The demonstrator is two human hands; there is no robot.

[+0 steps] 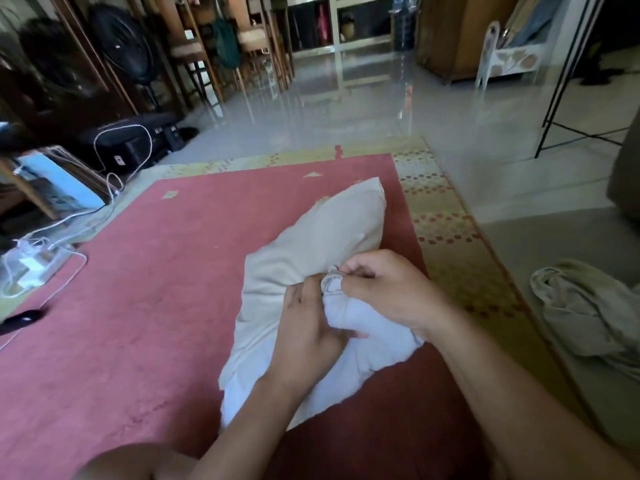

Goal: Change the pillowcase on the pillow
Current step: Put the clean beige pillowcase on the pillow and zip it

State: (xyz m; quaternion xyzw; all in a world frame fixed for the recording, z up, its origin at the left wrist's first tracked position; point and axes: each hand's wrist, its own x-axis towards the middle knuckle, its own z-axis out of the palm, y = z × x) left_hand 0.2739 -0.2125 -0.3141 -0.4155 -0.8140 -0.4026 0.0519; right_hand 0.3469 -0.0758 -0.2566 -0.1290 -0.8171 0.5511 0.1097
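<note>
The pillow (363,341) was seen lying on a red rug (138,271), its far corner pointed away from the person and its near end just ahead of the forearms. Most of it was covered by a beige pillowcase (322,233); only at the near end was the white pillow itself exposed. The bunched hem (332,283) of the case was pinched by both hands. The left hand (304,323) was curled on it from the left, and the right hand (388,289) was closed on it from above and the right, so that the two were brought close together over the fabric.

The pillow was judged light, soft and easily squashed, likely to sag and fold if lifted by one end. The case was judged thin and limp, neither slippery nor fragile, but apt to bunch and drag on the filling. The open hem, with one hand at each side of the mouth, was judged the best place for a hold. Whether the case was being drawn on or off could not be told.

A crumpled grey-green cloth (588,313) was seen on the pale floor (346,109) to the right of the rug, well apart from the pillow; it may have been the other case, though this was not certain. White cables (52,244) were strewn at the rug's left edge.
</note>
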